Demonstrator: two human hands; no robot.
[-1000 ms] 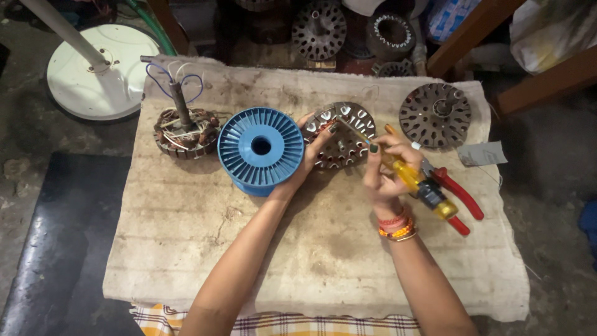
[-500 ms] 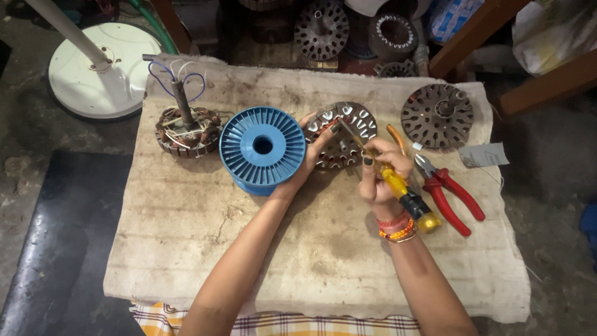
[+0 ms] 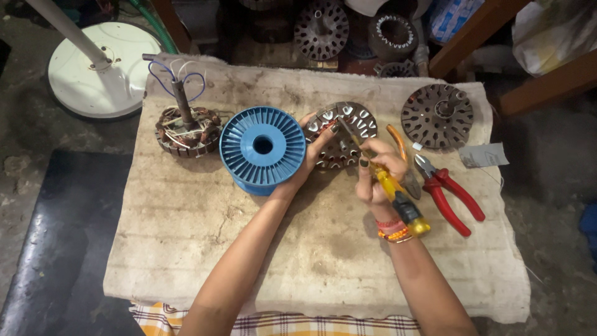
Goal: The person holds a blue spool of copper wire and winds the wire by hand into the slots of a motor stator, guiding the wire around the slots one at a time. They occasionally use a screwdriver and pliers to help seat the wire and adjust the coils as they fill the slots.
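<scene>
Yellow-handled screwdriver [image 3: 392,193] clamped in the right hand [image 3: 373,177], tip at the slots of the bare stator core [image 3: 341,134] just above frame centre; left hand [image 3: 314,149] spread open, fingers steadying the core's left edge beside the blue spool [image 3: 261,149]. Step in hand — likely working the slots; the next move calls for a firm hold on the core — red pliers [image 3: 448,193] lie right

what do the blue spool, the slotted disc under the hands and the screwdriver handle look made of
Blue spool: likely moulded plastic, going by its even matte colour and ribbed flange.
Slotted disc: looks like dull grey-brown metal, probably steel, with pale liners in some slots.
Screwdriver in the right hand: glossy, translucent yellow handle with a dark band, likely hard plastic.
The left hand steadies the disc.
</scene>
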